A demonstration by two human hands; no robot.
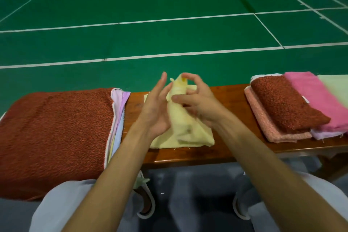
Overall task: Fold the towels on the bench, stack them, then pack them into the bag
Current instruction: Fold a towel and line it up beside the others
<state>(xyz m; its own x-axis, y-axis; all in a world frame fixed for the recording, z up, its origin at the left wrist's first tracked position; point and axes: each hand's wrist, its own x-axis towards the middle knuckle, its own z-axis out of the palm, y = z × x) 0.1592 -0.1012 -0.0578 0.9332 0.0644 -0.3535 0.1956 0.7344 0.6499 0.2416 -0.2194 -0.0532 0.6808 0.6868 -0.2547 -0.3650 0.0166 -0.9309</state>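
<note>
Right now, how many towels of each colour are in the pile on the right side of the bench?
Red-brown towel: 1
Peach towel: 1
Pink towel: 1
Lilac towel: 1
Pale green towel: 1
Total: 5 that show; any hidden underneath cannot be counted.

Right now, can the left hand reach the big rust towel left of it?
Probably yes: the left hand is open and grips nothing, and the big rust towel lies uncovered right beside it, nothing between.
</note>
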